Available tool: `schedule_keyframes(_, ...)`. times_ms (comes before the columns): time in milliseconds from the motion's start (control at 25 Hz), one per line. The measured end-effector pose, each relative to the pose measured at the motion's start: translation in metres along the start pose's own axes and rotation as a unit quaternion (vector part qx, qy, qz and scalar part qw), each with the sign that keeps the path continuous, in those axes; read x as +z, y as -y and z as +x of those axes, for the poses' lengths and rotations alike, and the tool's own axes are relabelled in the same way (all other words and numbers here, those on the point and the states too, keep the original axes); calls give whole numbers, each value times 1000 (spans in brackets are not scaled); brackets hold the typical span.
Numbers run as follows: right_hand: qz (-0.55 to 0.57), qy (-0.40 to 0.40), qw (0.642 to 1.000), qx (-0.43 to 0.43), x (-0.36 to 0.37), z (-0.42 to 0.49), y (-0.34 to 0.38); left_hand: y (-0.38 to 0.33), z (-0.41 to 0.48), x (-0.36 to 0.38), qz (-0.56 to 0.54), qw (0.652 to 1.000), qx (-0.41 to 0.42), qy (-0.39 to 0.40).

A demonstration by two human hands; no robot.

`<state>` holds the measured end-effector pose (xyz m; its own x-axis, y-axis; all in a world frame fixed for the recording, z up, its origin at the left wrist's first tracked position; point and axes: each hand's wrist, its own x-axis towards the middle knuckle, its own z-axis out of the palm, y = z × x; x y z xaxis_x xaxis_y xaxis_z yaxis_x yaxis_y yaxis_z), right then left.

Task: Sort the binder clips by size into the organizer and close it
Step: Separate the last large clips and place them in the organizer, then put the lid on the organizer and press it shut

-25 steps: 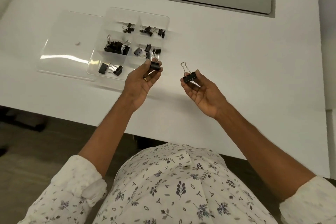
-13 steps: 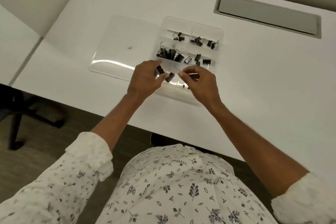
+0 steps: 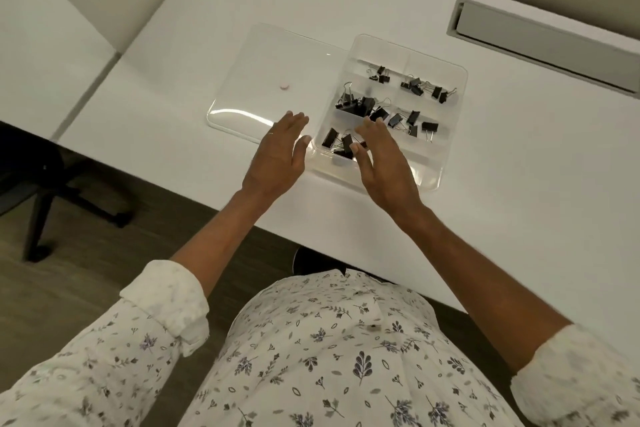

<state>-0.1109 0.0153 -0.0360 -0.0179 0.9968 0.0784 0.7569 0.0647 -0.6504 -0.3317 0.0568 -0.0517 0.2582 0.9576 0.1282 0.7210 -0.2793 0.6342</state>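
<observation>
A clear plastic organizer [image 3: 453,107] lies on the white table, its compartments holding black binder clips: small ones [image 3: 424,88] at the far side, medium ones [image 3: 360,104] in the middle, large ones [image 3: 337,142] in the near left compartment. Its clear lid [image 3: 277,80] lies flat, hinged open to the left. My left hand [image 3: 280,156] hovers with straight fingers over the lid's near right corner. My right hand [image 3: 384,156] is spread flat over the near compartments, holding nothing.
A small pink dot [image 3: 284,87] sits on the lid. A grey cable hatch [image 3: 540,42] is set into the table at the far right. An office chair base [image 3: 52,204] stands on the floor at left. The table's near edge runs under my wrists.
Both hands have let go of the clips they were holding; those clips now lie in the near left compartment. Both hands have spread out, the left one moving toward the lid. The view shifted left.
</observation>
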Motion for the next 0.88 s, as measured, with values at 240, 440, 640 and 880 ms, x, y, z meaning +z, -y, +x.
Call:
schedule_keyframes(240,-4,11,999,-52,21,1,20,-2,-21,-15,43,998,-43,-4)
schedule_keyframes(440,-56,45,994,-77,48,17,55,21,-16,-28,73,995,-65,-26)
schedule_keyframes(640,-45,37,994,-97,77,46,93,69,12,-44,122,992,-35,-18)
schedule_keyframes(880,-80,29,996,-2,142,89,116,148,63,-63,168,981,-15,98)
